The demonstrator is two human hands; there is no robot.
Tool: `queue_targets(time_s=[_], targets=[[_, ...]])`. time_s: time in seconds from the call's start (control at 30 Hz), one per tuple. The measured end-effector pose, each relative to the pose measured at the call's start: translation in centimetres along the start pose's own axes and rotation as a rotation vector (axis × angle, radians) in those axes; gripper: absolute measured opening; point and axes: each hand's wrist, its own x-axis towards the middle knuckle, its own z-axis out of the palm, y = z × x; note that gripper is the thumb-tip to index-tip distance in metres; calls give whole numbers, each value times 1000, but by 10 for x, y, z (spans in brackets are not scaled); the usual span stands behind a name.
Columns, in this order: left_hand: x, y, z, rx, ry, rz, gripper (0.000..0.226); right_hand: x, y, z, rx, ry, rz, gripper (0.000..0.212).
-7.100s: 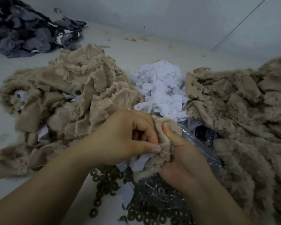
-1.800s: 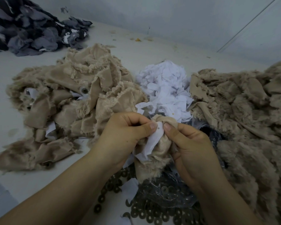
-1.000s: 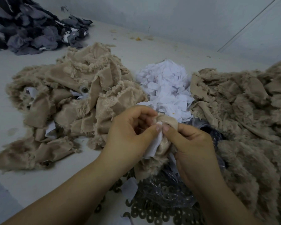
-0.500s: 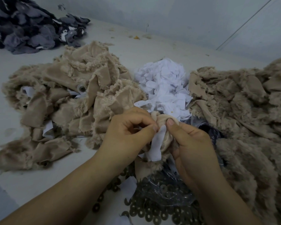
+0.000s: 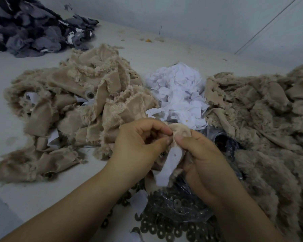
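Note:
Both hands meet over a small piece of tan plush fabric (image 5: 181, 131) at the centre of the head view. My left hand (image 5: 138, 145) pinches its edge between thumb and forefinger. My right hand (image 5: 201, 158) grips the same piece from the right, thumb pressed on its top. A white paper strip (image 5: 171, 163) with a small hole hangs down from the fabric between the two hands. What lies under the pinched spot is hidden by my fingers.
A heap of tan plush pieces (image 5: 73, 109) lies at the left, another tan plush heap (image 5: 262, 119) at the right. White paper strips (image 5: 178, 91) are piled behind my hands. Dark ring washers (image 5: 164, 226) spill from a clear plastic bag (image 5: 178, 203) below. Grey fabric scraps (image 5: 33, 28) sit far left.
The white strip has slipped lower and now hangs below my fingertips. My thumbs have closed together on the top of the plush piece.

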Motion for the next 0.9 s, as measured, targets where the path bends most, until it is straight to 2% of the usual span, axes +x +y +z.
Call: queue_targets(time_s=[0.2,0.33,0.43,0.5,0.63,0.77,0.9], targets=[[-1,1,2,25,30,44,25,-2,-2,-1,118,-91,155,54],[-2,2,2,22,30,41,30,1,-3,-2,207,-126,151,45],[-2,3,2,2,52,10,19,2,-2,-3,222,-126,144,41],[-2,3,2,5,51,-23,5,2,-3,-2,223,-155,139,43],[0,0,1,92,56,-76,11,0,-5,1,229,-199,100,47],[2,0,0,16,101,-136,14,0,-7,1,325,-158,115,40],[1,1,1,-33,137,-153,19,3,-9,-1,415,-108,189,47]])
